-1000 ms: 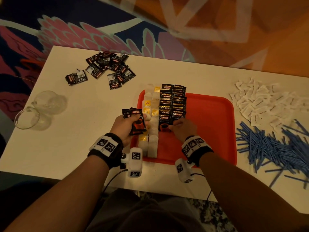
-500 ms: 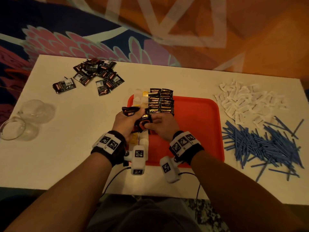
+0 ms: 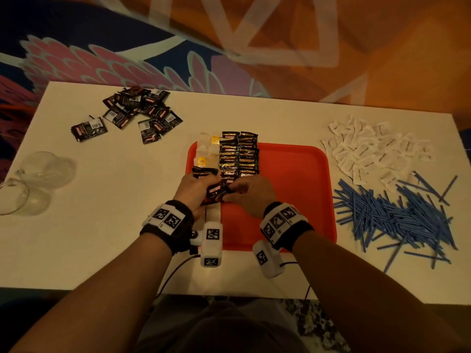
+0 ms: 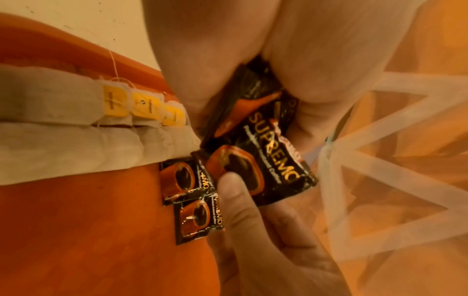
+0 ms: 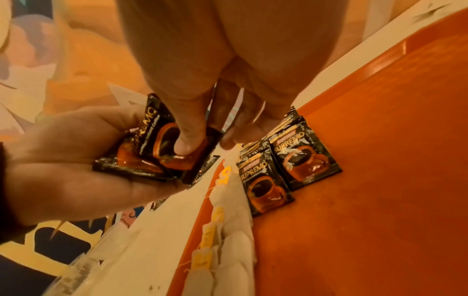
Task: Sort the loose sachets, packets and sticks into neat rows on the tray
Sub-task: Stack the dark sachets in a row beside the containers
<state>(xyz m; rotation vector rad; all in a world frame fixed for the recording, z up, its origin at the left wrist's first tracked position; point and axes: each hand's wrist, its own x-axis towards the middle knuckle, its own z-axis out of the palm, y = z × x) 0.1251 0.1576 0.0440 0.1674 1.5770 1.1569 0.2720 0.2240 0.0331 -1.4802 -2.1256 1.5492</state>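
My left hand (image 3: 201,188) hovers over the left part of the orange tray (image 3: 293,189) and grips a small stack of black coffee sachets (image 3: 216,192). My right hand (image 3: 235,192) meets it and pinches the top sachet (image 5: 162,144), thumb (image 4: 235,192) pressed on the cup picture. Two neat rows of coffee sachets (image 3: 239,156) run along the tray, their near ends (image 5: 286,166) just beyond my fingers. White tea bags with yellow tags (image 3: 207,154) line the tray's left edge.
Loose black sachets (image 3: 137,112) lie in a pile at the table's back left. White packets (image 3: 369,151) and blue sticks (image 3: 397,215) are heaped to the right of the tray. Clear glass cups (image 3: 30,179) stand at the left edge.
My right hand left the near end of the sachet row and moved left to the stack in my left hand, where it now pinches the top sachet. The left hand stayed about where it was.
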